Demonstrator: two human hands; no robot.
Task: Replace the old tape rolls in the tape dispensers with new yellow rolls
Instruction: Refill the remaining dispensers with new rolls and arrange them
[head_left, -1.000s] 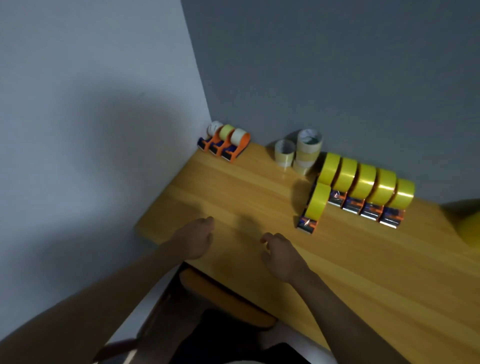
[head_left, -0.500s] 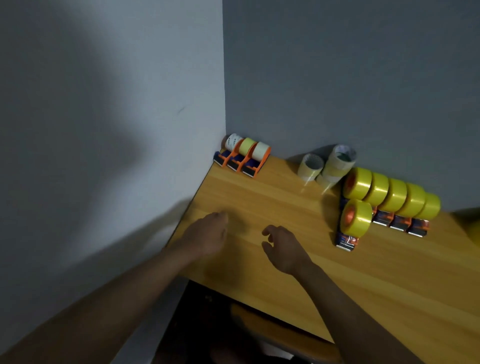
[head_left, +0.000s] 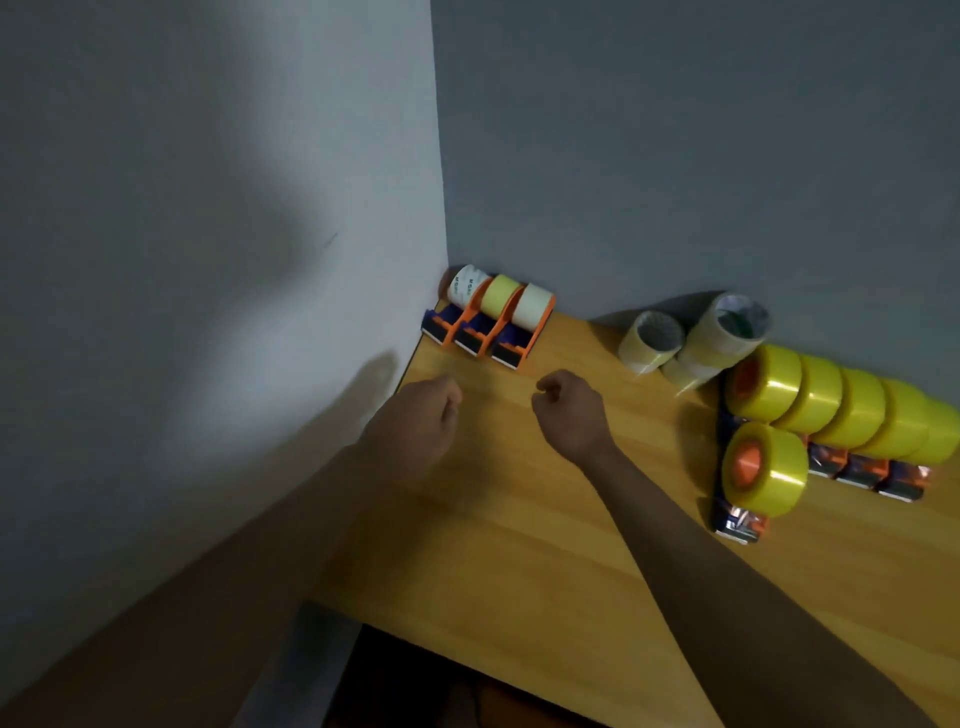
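Three orange tape dispensers (head_left: 488, 322) with pale, worn rolls stand side by side in the table's back left corner. Along the back right wall is a row of dispensers (head_left: 841, 410) loaded with bright yellow rolls, and one more yellow-rolled dispenser (head_left: 763, 470) stands in front of the row. My left hand (head_left: 421, 423) and my right hand (head_left: 569, 415) hover over the wooden table (head_left: 519, 545), a short way in front of the three orange dispensers. Both hands have loosely curled fingers and hold nothing.
Loose pale tape rolls (head_left: 693, 338) are piled against the back wall between the two groups. A white wall (head_left: 208, 260) borders the table's left edge and a grey wall (head_left: 675, 156) its back. The table's front edge runs below my arms.
Both hands have moved forward towards the three orange dispensers in the corner. The camera has come closer and turned left, so the yellow rolls now sit further right.
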